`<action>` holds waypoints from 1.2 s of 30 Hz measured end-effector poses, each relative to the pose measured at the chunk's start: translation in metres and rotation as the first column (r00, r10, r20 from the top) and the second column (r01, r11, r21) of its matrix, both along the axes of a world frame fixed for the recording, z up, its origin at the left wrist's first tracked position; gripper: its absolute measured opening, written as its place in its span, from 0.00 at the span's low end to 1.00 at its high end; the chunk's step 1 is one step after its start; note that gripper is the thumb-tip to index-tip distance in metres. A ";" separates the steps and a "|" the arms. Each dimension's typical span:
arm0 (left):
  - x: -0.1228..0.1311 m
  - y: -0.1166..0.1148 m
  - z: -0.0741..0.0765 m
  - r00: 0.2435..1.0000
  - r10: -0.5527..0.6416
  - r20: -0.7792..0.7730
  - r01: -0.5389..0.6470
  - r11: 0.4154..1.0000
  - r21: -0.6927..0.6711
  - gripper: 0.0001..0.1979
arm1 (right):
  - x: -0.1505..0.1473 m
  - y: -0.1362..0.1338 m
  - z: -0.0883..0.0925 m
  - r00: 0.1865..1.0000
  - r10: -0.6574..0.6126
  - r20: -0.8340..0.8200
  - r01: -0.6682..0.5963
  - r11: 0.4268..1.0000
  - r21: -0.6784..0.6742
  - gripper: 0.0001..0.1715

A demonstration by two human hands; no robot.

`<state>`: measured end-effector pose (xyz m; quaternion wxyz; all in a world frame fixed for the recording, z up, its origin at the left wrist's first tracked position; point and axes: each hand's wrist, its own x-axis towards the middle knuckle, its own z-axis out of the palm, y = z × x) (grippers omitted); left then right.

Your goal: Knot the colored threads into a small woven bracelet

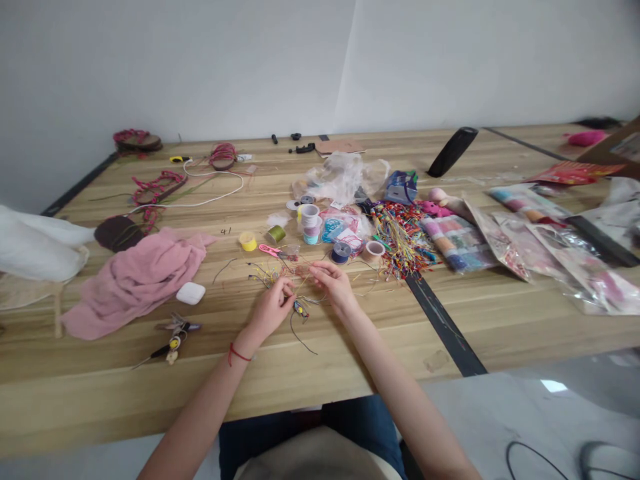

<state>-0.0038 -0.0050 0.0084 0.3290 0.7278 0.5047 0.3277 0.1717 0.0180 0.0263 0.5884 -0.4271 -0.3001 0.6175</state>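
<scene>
Over the middle of the table, my left hand [271, 308] is closed in a pinch, a red string bracelet round its wrist. My right hand [331, 283] pinches thumb against fingers a little farther right. Thin cord [302, 287], pale yellow as far as I can see, runs between the two. Close to my left fingertips lies a small cluster of coloured beads [299, 309] with a dark cord tail. Loose thread ends are scattered around the hands. Just beyond them lie pink thread snips [270, 251], a yellow spool [247, 241], a green spool [275, 234] and a navy spool [341, 252].
A heap of colourful braided cords [400, 233] and packaged craft supplies [460, 243] spread to the right. On the left are a pink cloth [145, 283], a white case [191, 293] and pliers-like tools [175, 337]. A black cylinder [453, 152] stands tilted behind.
</scene>
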 end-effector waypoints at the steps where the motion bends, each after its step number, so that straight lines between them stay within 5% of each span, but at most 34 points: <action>1: 0.000 0.000 0.000 1.000 -0.003 0.001 0.003 1.000 0.001 0.08 | 0.000 0.000 -0.001 1.000 -0.011 0.008 0.011 1.000 0.002 0.17; 17: 0.001 -0.001 0.004 0.998 0.004 -0.064 -0.003 1.000 0.016 0.10 | 0.001 0.003 -0.009 0.990 -0.127 0.060 0.128 0.992 -0.016 0.19; 29: 0.001 -0.002 0.004 0.997 -0.012 -0.083 0.019 0.997 0.078 0.08 | 0.000 0.009 -0.015 0.999 0.016 0.032 -0.015 0.999 -0.036 0.19; 36: -0.001 0.001 0.002 0.999 0.013 -0.032 -0.010 0.994 0.105 0.06 | -0.003 0.012 -0.015 0.985 0.119 0.127 -0.128 0.989 0.068 0.19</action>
